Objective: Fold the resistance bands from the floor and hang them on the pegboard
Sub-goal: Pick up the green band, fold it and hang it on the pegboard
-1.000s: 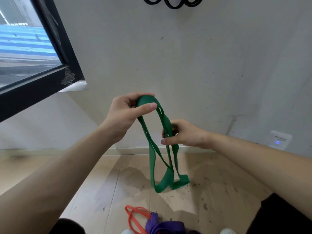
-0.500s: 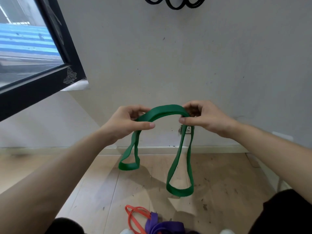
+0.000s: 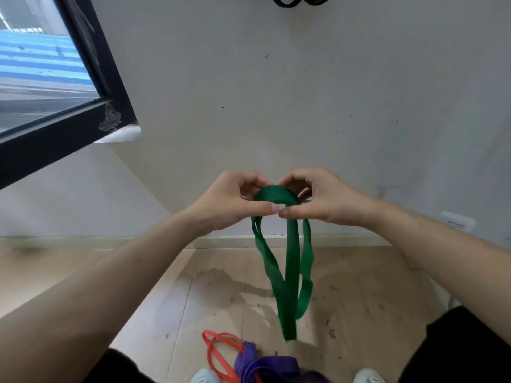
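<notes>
Your left grip (image 3: pixel 229 201) and your right grip (image 3: pixel 323 200) are held close together in front of the wall (image 3: pixel 276 106), the two thumb tips just beside each other. Both pinch the green band (image 3: pixel 287 272). Your curled fingers sit behind its rounded top bend and your thumbs press across the front. The bend arches between the two grips, touching both.

Below your thumbs the folded strands of the green band hang straight down, one pair under the left grip and wider strands under the right. They cross lower down and end in loops that look blurred at the bottom.

Beneath those loops, on the wooden floor (image 3: pixel 166 299) by your shoes (image 3: pixel 203 377), lie the orange band (image 3: pixel 218 352) and the purple band (image 3: pixel 265 366). These two overlap each other and are apart from the green one.

Farther out, a black window frame (image 3: pixel 55 142) stands at the left. Black rings (image 3: pixel 287 0) hang on the wall at the top edge.
</notes>
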Action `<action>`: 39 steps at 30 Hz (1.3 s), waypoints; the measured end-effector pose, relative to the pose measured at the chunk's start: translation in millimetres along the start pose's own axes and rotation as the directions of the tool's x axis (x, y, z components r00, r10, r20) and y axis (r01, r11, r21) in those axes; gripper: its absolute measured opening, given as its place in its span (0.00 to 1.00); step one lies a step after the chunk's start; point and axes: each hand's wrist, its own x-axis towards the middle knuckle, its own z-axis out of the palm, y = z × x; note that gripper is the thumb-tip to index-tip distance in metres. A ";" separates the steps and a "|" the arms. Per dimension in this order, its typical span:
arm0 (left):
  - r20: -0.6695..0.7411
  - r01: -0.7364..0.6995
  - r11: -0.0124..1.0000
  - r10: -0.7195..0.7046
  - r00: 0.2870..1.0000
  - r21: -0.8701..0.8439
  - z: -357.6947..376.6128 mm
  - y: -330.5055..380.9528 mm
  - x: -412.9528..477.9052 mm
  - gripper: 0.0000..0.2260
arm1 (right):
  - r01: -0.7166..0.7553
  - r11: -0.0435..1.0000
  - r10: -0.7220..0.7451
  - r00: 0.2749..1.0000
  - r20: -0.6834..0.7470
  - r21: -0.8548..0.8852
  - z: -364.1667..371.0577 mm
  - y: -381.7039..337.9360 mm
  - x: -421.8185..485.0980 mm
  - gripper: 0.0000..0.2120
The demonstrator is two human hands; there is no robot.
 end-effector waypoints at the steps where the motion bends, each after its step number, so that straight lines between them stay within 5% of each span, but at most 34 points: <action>1: -0.017 -0.002 1.000 0.002 1.000 -0.002 0.4 0.4 -0.2 0.11 | -0.019 0.999 0.020 0.999 0.032 -0.027 1.0 2.9 0.3 0.16; 9: -0.100 -0.052 0.991 0.040 0.994 -0.123 -3.0 6.1 -3.7 0.09 | -0.125 0.986 0.110 0.986 0.128 0.115 7.4 15.8 -0.2 0.13; 18: -0.140 -0.114 0.974 0.088 0.986 -0.197 -8.7 7.4 -4.7 0.15 | -0.013 0.933 0.025 0.999 -0.029 0.360 10.6 -1.4 1.0 0.15; 29: -0.188 -0.090 0.979 0.054 0.981 -0.184 -1.9 -2.4 0.4 0.19 | 0.130 0.987 -0.113 0.979 -0.167 0.099 -6.5 -16.1 0.1 0.22; 36: -0.008 0.061 0.992 -0.063 0.998 -0.107 24.1 -20.8 5.1 0.31 | 0.167 0.958 -0.113 0.967 -0.230 0.234 -25.0 -17.8 -0.7 0.13; 39: 0.041 0.103 0.988 -0.099 0.994 -0.114 42.7 -28.5 9.1 0.28 | 0.206 0.918 -0.103 0.949 -0.299 0.338 -33.6 -19.1 -4.0 0.12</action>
